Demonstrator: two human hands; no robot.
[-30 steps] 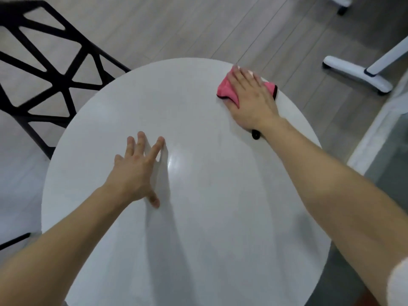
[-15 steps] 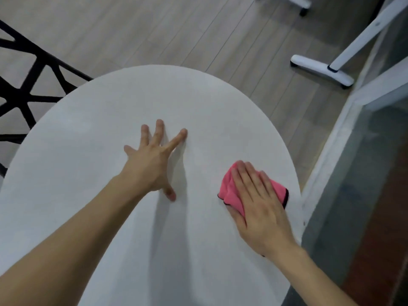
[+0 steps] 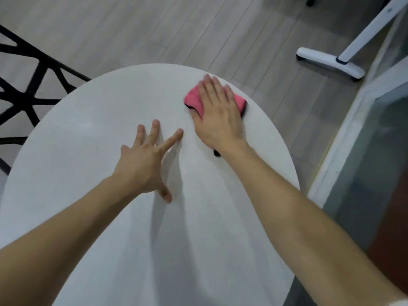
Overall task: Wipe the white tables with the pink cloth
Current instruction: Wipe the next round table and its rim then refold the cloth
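A round white table (image 3: 92, 120) fills most of the head view. The pink cloth (image 3: 193, 100), edged in black, lies flat near the table's far right rim. My right hand (image 3: 218, 115) presses down on it with straight fingers and covers most of it. My left hand (image 3: 143, 162) rests on the middle of the table top, fingers spread, a little to the left of the cloth and apart from it.
A black lattice chair (image 3: 24, 89) stands close to the table's left edge. A white wheeled stand base (image 3: 329, 62) sits on the wooden floor at the upper right. A glass panel with a white frame (image 3: 344, 138) runs along the right.
My right hand has slid the cloth from the near right of the table back out to the far right rim. My left hand has stayed planted on the table.
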